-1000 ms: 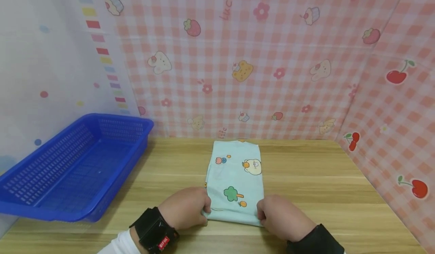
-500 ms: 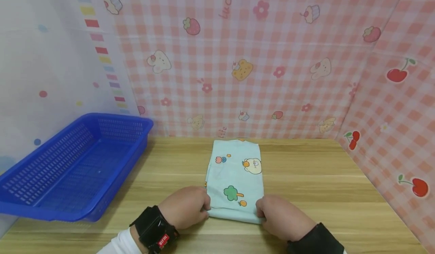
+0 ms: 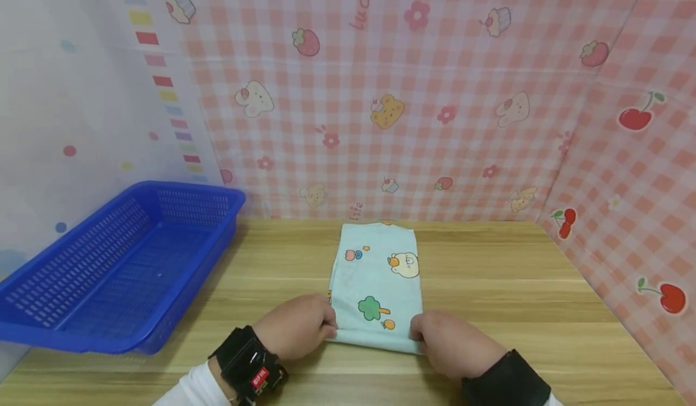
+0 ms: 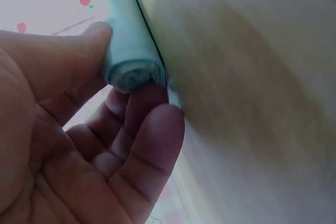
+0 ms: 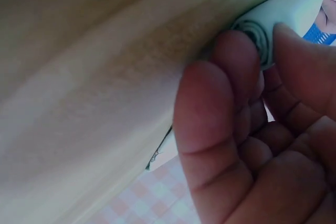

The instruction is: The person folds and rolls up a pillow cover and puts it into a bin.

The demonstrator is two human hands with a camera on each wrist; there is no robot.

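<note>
A light blue printed cloth (image 3: 375, 279) lies folded into a long strip on the wooden table, its near end turned into a roll. My left hand (image 3: 298, 327) pinches the left end of that roll, and my right hand (image 3: 455, 342) pinches the right end. Close up in the left wrist view, the thumb lies on top of the roll (image 4: 128, 40) and fingertips touch its spiral end. Much the same shows in the right wrist view, where thumb and fingers grip the rolled end (image 5: 291, 17). Whether the cloth is a garment I cannot tell.
A blue plastic basket (image 3: 214, 249) with perforated sides stands on the left of the table (image 3: 489, 273). Pink checked fabric (image 3: 446, 146) hangs as a backdrop behind and to the right. A whitish sheet covers the left side.
The near edge of the cloth has rolled slightly away from me, and the roll looks a little thicker. Both hands have shifted slightly forward with it.
</note>
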